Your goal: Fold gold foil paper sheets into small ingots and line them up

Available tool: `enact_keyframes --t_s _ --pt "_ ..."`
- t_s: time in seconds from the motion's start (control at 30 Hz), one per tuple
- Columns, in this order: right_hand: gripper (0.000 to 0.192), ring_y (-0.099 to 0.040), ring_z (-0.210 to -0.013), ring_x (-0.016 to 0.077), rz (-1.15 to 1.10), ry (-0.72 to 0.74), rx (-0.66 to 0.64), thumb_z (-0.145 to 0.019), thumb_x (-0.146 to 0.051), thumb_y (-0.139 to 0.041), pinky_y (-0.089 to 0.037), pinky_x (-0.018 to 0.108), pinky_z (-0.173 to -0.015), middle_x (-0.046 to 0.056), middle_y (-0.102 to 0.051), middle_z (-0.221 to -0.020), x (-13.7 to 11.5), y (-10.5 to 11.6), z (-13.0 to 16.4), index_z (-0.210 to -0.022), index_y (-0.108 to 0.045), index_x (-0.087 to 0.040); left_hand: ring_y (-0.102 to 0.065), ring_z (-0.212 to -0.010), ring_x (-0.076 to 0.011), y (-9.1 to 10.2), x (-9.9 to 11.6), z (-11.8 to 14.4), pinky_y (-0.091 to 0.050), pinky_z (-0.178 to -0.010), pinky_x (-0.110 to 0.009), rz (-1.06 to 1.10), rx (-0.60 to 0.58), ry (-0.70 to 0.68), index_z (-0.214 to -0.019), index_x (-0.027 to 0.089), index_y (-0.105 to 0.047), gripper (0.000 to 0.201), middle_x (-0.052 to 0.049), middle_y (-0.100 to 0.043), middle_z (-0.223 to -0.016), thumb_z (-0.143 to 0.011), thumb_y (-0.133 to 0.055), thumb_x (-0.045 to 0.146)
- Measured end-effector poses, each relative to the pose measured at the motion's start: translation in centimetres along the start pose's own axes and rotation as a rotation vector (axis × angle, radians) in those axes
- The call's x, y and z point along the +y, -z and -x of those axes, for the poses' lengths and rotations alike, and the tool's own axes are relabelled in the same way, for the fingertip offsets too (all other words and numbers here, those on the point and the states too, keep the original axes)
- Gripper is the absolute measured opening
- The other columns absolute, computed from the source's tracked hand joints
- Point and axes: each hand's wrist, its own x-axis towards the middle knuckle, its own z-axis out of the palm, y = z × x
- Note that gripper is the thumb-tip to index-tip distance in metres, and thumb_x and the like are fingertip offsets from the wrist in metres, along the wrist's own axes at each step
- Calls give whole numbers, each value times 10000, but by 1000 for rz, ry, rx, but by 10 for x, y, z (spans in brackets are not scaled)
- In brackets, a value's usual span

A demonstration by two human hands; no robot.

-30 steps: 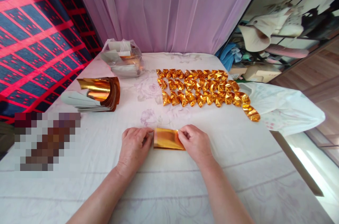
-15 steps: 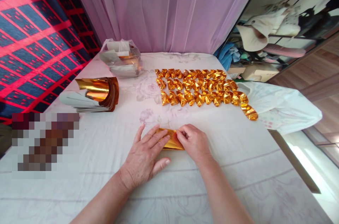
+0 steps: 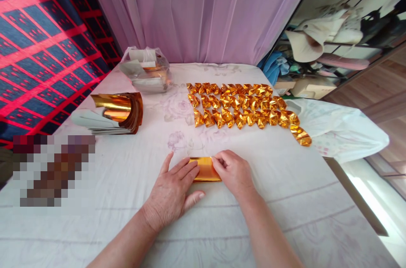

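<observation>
A folded sheet of gold foil paper (image 3: 204, 170) lies flat on the cloth-covered table in front of me. My left hand (image 3: 176, 185) rests on its left part, fingers stretched out and thumb spread to the side. At the sheet's upper right corner, the fingers of my right hand (image 3: 233, 170) are pinched together on its edge. Beyond my hands, rows of folded gold paper pieces (image 3: 234, 119) lie in a block toward the right. A curled stack of gold foil sheets (image 3: 120, 107) with pale backs is at the left.
A clear plastic bag (image 3: 147, 73) with rolled paper stands at the back left. Past the table's right edge lies a white plastic bag (image 3: 342, 130). Shelves (image 3: 330, 42) with a cap and cloths stand at the right, and a purple curtain (image 3: 190, 14) hangs behind.
My left fingers have drawn slightly left, so more of the gold foil paper shows and it looks flatter. My right hand keeps its pinch at the corner.
</observation>
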Motion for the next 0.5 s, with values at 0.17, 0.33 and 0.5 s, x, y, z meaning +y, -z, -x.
enact_keyframes --t_s 0.17,0.33,0.5 --pt "189 -585 -640 128 2 8 7 -871 -249 -542 -376 235 -627 -11 -643 -696 0 1 0 -694 -605 -223 -564 -1264 -295 -2 1 1 -63 -1217 -557 -38 -3 -1 -1279 182 -621 521 -107 -661 -1295 -962 -442 555" --pt "184 -587 -635 132 1 11 12 -872 -258 -534 -386 237 -632 -7 -649 -694 0 1 0 -706 -605 -224 -559 -1271 -302 -2 4 1 -98 -1215 -559 -84 -20 -4 -1297 172 -609 522 -118 -638 -1327 -964 -450 541" --pt "196 -586 -631 136 3 13 19 -871 -266 -524 -387 242 -625 -5 -646 -684 0 1 0 -697 -605 -230 -570 -1261 -289 -3 4 1 -139 -1214 -550 -79 1 8 -1280 194 -625 481 -107 -653 -1308 -972 -452 520"
